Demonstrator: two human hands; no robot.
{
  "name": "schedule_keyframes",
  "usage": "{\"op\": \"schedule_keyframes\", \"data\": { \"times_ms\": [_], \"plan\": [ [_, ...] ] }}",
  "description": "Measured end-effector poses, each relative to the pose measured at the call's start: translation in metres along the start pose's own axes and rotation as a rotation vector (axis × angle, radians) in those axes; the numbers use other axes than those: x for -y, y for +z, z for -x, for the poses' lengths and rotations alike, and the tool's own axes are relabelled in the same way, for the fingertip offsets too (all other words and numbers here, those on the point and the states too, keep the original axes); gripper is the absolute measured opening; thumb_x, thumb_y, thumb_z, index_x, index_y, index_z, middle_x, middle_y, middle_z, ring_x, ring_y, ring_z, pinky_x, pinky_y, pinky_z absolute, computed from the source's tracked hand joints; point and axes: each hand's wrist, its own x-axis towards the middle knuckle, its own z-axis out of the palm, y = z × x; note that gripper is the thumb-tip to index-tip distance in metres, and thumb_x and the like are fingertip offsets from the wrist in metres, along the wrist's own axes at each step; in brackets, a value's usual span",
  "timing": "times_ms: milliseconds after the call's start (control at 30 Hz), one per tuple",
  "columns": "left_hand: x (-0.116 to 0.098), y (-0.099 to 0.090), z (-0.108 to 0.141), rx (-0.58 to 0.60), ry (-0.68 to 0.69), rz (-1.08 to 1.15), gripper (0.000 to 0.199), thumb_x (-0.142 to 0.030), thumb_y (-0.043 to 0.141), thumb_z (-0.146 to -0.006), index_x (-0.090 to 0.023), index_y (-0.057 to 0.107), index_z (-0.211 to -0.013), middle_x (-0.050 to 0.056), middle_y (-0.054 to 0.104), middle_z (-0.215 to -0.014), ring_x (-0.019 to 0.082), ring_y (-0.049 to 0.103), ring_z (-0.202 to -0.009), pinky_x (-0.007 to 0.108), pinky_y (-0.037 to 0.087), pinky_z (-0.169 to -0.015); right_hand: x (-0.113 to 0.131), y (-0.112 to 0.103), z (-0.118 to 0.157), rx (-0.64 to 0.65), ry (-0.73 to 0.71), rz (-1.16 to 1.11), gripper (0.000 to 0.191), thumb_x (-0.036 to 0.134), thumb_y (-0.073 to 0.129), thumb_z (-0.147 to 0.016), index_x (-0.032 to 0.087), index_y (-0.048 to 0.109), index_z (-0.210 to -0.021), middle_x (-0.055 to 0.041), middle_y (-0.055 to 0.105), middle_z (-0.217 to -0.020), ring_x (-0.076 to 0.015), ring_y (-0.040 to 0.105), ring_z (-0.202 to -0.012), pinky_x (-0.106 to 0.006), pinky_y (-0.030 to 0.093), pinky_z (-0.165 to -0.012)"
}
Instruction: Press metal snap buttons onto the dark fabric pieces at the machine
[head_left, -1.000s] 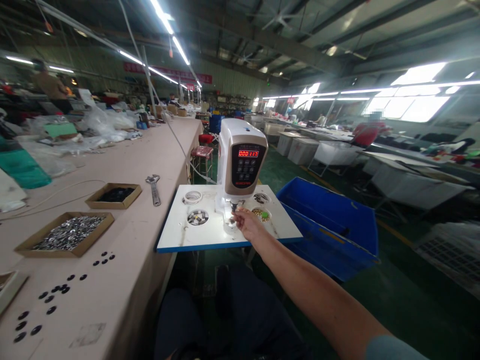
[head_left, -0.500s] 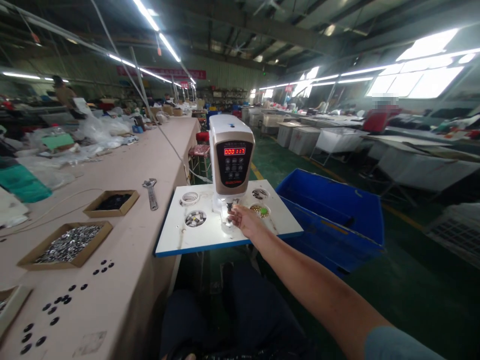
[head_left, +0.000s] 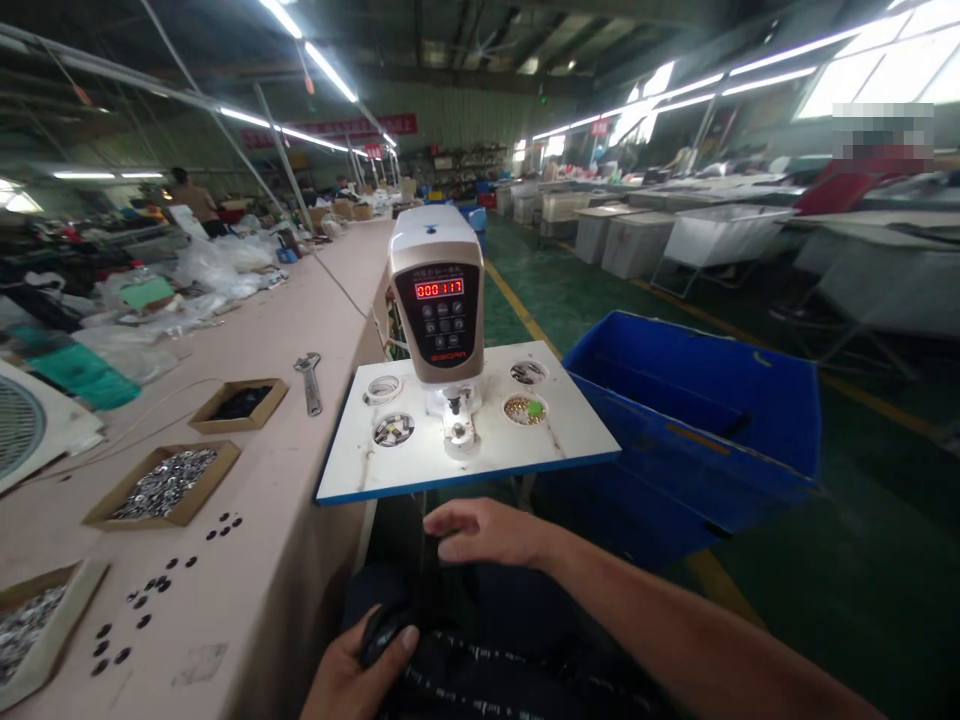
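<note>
My left hand (head_left: 364,665) is closed around a bunched part of a dark cloth (head_left: 480,665) with lines of small white print, low over my lap. Just above the cloth hovers my right hand (head_left: 487,530), fingers stretched toward the left and thumb apart, with nothing seen in it. In front of both hands stands a snap-fastening machine (head_left: 442,300) with a red display reading 000117. Its lit lower die (head_left: 459,432) has no hand at it. A white machine table (head_left: 420,470) surrounds it, with round cups of small metal parts and gold-coloured pieces (head_left: 525,410).
On the left bench (head_left: 292,490) lie a wrench (head_left: 308,383), a box of silvery parts (head_left: 169,483), a box of black parts (head_left: 241,402) and several loose black caps (head_left: 157,583). A blue bin (head_left: 697,400) stands at right. A person in red (head_left: 855,180) is farther back.
My right hand has drawn back from the machine's die down toward my lap. My left hand and the printed cloth have come into fuller view, and the camera view has shifted.
</note>
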Motion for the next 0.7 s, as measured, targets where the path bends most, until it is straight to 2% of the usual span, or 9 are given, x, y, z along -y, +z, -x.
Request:
{"op": "schedule_keyframes", "data": {
  "times_ms": [33, 100, 200, 267, 333, 400, 533, 600, 700],
  "plan": [
    [-0.009, 0.005, -0.007, 0.056, 0.05, -0.008, 0.057, -0.066, 0.078, -0.068, -0.015, 0.073, -0.094, 0.005, 0.074, -0.09, 0.024, 0.066, -0.086, 0.029, 0.054, -0.078, 0.0, 0.005, 0.011, 0.098, -0.014, 0.12, 0.056, 0.043, 0.081, -0.076, 0.024, 0.068, -0.128, -0.006, 0.069, -0.13, -0.0234, 0.062, -0.121, -0.032, 0.046, -0.102],
    [-0.027, 0.015, -0.021, 0.16, 0.118, -0.053, 0.05, -0.058, 0.075, -0.076, -0.015, 0.072, -0.101, 0.004, 0.072, -0.093, 0.023, 0.064, -0.089, 0.028, 0.051, -0.081, 0.001, 0.008, 0.025, 0.17, -0.027, 0.257, 0.067, 0.047, 0.081, -0.076, 0.028, 0.063, -0.137, -0.0043, 0.065, -0.135, -0.0253, 0.059, -0.125, -0.034, 0.041, -0.107],
    [-0.049, 0.029, -0.042, 0.233, 0.173, -0.138, 0.044, -0.053, 0.072, -0.081, -0.013, 0.07, -0.101, 0.003, 0.068, -0.088, 0.02, 0.06, -0.085, 0.026, 0.047, -0.076, -0.004, -0.003, 0.031, 0.112, -0.017, 0.297, 0.068, 0.049, 0.081, -0.074, 0.027, 0.063, -0.136, -0.0025, 0.069, -0.126, -0.0244, 0.063, -0.115, -0.03, 0.045, -0.099],
    [-0.057, 0.037, -0.054, 0.24, 0.202, -0.197, 0.042, -0.052, 0.073, -0.08, -0.013, 0.07, -0.097, 0.001, 0.065, -0.083, 0.017, 0.057, -0.08, 0.024, 0.044, -0.072, -0.01, -0.016, 0.03, 0.052, 0.013, 0.331, 0.058, 0.047, 0.082, -0.073, 0.022, 0.07, -0.124, -0.0009, 0.073, -0.106, -0.0214, 0.066, -0.097, -0.026, 0.048, -0.083],
    [-0.061, 0.043, -0.068, 0.267, 0.202, -0.233, 0.04, -0.05, 0.075, -0.079, -0.012, 0.069, -0.089, -0.002, 0.061, -0.076, 0.014, 0.052, -0.073, 0.023, 0.04, -0.066, -0.016, -0.027, 0.029, -0.003, 0.055, 0.388, 0.042, 0.045, 0.082, -0.071, 0.018, 0.075, -0.101, 0.0016, 0.07, -0.082, -0.0171, 0.062, -0.077, -0.024, 0.043, -0.066],
    [-0.065, 0.048, -0.081, 0.338, 0.181, -0.227, 0.038, -0.048, 0.076, -0.078, -0.012, 0.069, -0.084, -0.003, 0.059, -0.07, 0.012, 0.048, -0.068, 0.022, 0.036, -0.062, -0.019, -0.036, 0.026, -0.059, 0.067, 0.408, 0.029, 0.039, 0.082, -0.07, 0.016, 0.074, -0.086, 0.0033, 0.064, -0.071, -0.0148, 0.057, -0.069, -0.023, 0.039, -0.061],
    [-0.077, 0.051, -0.105, 0.445, 0.182, -0.192, 0.035, -0.043, 0.075, -0.081, -0.011, 0.073, -0.095, 0.0, 0.068, -0.078, 0.013, 0.053, -0.072, 0.023, 0.039, -0.069, -0.014, -0.051, 0.02, -0.111, 0.053, 0.236, 0.029, 0.03, 0.082, -0.068, 0.017, 0.071, -0.092, 0.0033, 0.066, -0.077, -0.0148, 0.057, -0.073, -0.024, 0.042, -0.068],
    [-0.085, 0.051, -0.115, 0.5, 0.17, -0.206, 0.037, -0.044, 0.075, -0.081, -0.012, 0.074, -0.099, 0.001, 0.071, -0.085, 0.015, 0.056, -0.076, 0.025, 0.041, -0.073, -0.01, -0.057, 0.015, -0.081, 0.06, 0.084, 0.041, 0.03, 0.084, -0.065, 0.018, 0.07, -0.102, 0.0023, 0.068, -0.084, -0.0154, 0.059, -0.077, -0.026, 0.044, -0.073],
    [-0.093, 0.05, -0.127, 0.581, 0.149, -0.283, 0.038, -0.047, 0.075, -0.08, -0.012, 0.074, -0.096, 0.001, 0.071, -0.081, 0.015, 0.055, -0.073, 0.026, 0.042, -0.072, -0.01, -0.066, 0.009, 0.013, 0.047, -0.089, 0.052, 0.032, 0.086, -0.065, 0.017, 0.07, -0.113, -0.0009, 0.072, -0.096, -0.0171, 0.061, -0.085, -0.029, 0.046, -0.084]
  ]
}}
